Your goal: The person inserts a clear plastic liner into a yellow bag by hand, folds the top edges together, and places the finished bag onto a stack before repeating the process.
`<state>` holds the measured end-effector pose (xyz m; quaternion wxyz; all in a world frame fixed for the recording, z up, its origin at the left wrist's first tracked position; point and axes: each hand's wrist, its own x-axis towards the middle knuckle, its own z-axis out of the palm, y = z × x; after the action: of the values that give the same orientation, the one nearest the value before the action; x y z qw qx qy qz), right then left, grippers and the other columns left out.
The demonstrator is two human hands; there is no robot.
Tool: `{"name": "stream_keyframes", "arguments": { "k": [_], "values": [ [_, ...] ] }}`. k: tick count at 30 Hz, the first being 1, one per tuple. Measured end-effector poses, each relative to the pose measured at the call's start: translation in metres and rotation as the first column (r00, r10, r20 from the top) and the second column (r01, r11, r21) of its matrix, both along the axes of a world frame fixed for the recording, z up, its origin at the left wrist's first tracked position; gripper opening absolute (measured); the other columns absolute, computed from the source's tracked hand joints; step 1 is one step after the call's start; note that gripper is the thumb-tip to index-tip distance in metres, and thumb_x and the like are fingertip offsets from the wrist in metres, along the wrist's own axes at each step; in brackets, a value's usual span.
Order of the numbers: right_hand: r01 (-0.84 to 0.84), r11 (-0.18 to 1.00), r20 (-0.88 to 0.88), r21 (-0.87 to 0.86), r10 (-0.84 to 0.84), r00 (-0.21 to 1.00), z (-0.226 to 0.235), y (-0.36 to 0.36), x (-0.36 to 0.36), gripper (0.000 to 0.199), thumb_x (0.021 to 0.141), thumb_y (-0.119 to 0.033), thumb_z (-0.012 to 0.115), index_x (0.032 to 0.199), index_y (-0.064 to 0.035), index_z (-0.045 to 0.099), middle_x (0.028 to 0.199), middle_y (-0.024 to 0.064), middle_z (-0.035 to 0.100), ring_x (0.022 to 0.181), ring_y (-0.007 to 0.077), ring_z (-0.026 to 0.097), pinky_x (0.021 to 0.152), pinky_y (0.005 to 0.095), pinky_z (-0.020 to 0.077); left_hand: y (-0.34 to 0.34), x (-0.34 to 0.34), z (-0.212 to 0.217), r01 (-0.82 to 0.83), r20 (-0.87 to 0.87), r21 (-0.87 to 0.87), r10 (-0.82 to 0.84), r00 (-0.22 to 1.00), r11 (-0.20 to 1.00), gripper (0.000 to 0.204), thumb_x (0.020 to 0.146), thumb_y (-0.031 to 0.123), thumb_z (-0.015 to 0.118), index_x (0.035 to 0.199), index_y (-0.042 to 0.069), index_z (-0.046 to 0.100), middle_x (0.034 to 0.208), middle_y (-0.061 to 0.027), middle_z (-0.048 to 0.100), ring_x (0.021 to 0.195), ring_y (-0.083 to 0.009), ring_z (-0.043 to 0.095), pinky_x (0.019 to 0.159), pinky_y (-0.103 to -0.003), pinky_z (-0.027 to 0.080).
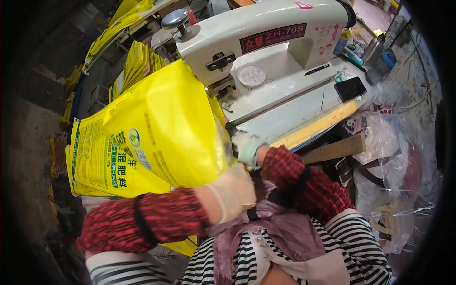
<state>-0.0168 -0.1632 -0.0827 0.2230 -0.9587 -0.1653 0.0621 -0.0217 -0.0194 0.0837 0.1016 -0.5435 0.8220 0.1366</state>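
Yellow bag (173, 118): spread at centre-left, its far right edge overlapping the left end of the white sewing machine (266, 26); lower bags (90, 159) are partly covered by it.
Left hand (233, 191): gloved, placed at the bag's near right edge; its fingertips are hidden, so its grip cannot be told.
Right hand (248, 148): gloved, partly curled beside the bag's right edge; whether anything is held cannot be told.
Machine bed: a pen (317, 69) and black phone (350, 89) are set at right.
Near right: a wooden board (335, 149) is crowded by clear plastic (380, 137).
Far left: folded yellow bags (135, 69) are stacked.

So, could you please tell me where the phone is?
In the head view, the black phone lies at upper right on the white worktop, below and right of the pen.
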Motion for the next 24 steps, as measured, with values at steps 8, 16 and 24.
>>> {"name": "stream_keyframes", "arguments": {
  "k": [8,16,24],
  "values": [
    [0.374,0.914,-0.457,-0.156,-0.402,0.793,0.043,0.045,-0.027,0.071,0.093,-0.033,0.05,0.149,-0.0002,0.022,0.101,0.0205,0.071,0.091,0.0332,0.07,0.076,0.0435,0.0549,-0.005,0.057,0.044,-0.217,0.044,0.358,0.216,0.975,0.908,0.015,0.071,0.027,0.068,0.065,0.013,0.069,0.073,-0.011,0.066,0.075,-0.0322,0.066,0.073,-0.046,0.05],
    [0.669,0.743,-0.592,0.019,-0.53,0.606,0.073,0.015,0.021,0.065,0.101,-0.043,0.026,0.156,-0.0123,0.01,0.115,0.0205,0.068,0.104,0.0355,0.067,0.092,0.0527,0.0485,-0.008,0.017,-0.008,0.092,0.054,0.065,-0.096,0.994,0.994,0.018,0.067,0.024,0.064,0.071,0.009,0.073,0.072,-0.0111,0.068,0.07,-0.031,0.066,0.074,-0.043,0.05],
    [0.574,0.818,-0.54,-0.018,-0.491,0.683,0.055,0.033,-0.007,0.062,0.099,-0.041,0.035,0.155,-0.0172,0.023,0.113,0.0139,0.07,0.101,0.0291,0.068,0.087,0.0449,0.0525,-0.049,0.038,0.071,-0.118,0.058,0.475,0.103,0.993,0.872,0.024,0.073,0.036,0.073,0.078,0.012,0.074,0.074,-0.0114,0.069,0.074,-0.0298,0.069,0.066,-0.038,0.054]
  ]
}}
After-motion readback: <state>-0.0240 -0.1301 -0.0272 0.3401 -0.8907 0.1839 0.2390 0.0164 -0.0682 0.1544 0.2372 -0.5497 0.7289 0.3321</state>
